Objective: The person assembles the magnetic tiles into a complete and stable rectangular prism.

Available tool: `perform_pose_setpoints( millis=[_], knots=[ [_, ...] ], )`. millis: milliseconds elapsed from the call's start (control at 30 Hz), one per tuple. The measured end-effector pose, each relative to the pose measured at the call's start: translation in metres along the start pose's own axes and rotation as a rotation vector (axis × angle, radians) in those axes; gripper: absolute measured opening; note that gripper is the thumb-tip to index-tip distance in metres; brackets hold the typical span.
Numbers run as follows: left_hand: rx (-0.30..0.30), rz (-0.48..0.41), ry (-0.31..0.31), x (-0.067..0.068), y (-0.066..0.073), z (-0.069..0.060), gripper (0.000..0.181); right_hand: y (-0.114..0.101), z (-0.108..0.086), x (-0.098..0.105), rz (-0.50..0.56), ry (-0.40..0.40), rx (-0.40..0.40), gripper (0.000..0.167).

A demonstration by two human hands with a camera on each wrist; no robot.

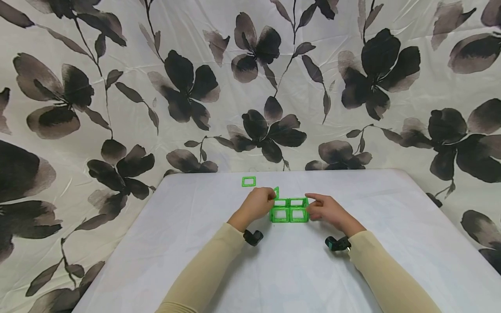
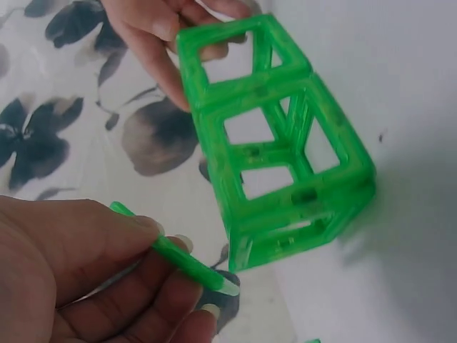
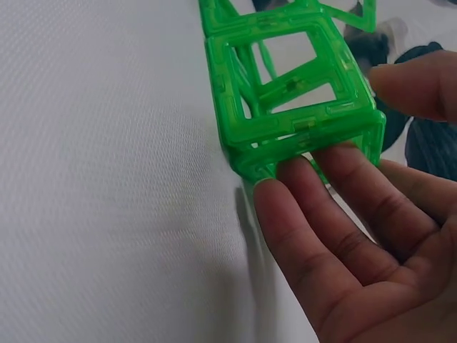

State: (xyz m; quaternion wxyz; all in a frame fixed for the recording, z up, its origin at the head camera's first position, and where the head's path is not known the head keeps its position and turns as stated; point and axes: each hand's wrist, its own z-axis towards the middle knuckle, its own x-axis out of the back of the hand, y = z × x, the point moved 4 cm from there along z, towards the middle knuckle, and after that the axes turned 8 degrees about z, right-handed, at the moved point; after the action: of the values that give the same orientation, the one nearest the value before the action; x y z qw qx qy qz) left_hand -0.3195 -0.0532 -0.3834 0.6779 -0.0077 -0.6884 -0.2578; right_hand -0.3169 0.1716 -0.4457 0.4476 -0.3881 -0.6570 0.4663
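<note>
A box-like structure of green magnetic tiles, two open-framed squares wide, stands on the white table. My left hand is at its upper left corner and pinches a single green magnetic tile between thumb and fingers. That tile is seen edge-on in the left wrist view, close beside the structure and apart from it there. At the structure's right end is my right hand. Its fingers reach out nearly straight against the end tile in the right wrist view, the thumb standing apart near the far top edge.
One loose green square tile lies flat behind my left hand, near the table's back edge. A pale cloth covers the table. Behind it hangs a curtain with dark flowers. Both wrists carry small black cameras.
</note>
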Motion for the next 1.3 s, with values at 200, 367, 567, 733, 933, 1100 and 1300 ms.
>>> perform_pose_setpoints(
  millis=[200,367,567,733,933,1100,1300],
  knots=[
    [-0.069,0.089,0.011,-0.007,0.016,0.001,0.024,0.001,-0.001,0.001,-0.005,-0.044,0.019,0.071],
    [-0.131,0.180,0.030,-0.012,0.029,0.001,0.025,0.001,-0.002,0.001,-0.003,-0.059,0.035,0.071],
    [-0.189,0.312,0.070,-0.019,0.040,0.002,0.023,0.000,-0.004,0.002,-0.001,-0.062,0.050,0.071],
    [-0.211,0.406,0.087,-0.026,0.047,0.004,0.021,0.000,-0.005,0.001,0.003,-0.071,0.060,0.072],
    [-0.220,0.490,0.091,-0.032,0.052,0.006,0.020,0.002,-0.005,0.001,-0.005,-0.071,0.069,0.072],
    [-0.230,0.538,0.096,-0.035,0.056,0.005,0.021,0.002,-0.005,0.001,-0.010,-0.063,0.074,0.072],
    [-0.260,0.572,0.123,-0.038,0.060,0.004,0.021,0.003,-0.005,0.002,-0.004,-0.058,0.066,0.073]
  ],
)
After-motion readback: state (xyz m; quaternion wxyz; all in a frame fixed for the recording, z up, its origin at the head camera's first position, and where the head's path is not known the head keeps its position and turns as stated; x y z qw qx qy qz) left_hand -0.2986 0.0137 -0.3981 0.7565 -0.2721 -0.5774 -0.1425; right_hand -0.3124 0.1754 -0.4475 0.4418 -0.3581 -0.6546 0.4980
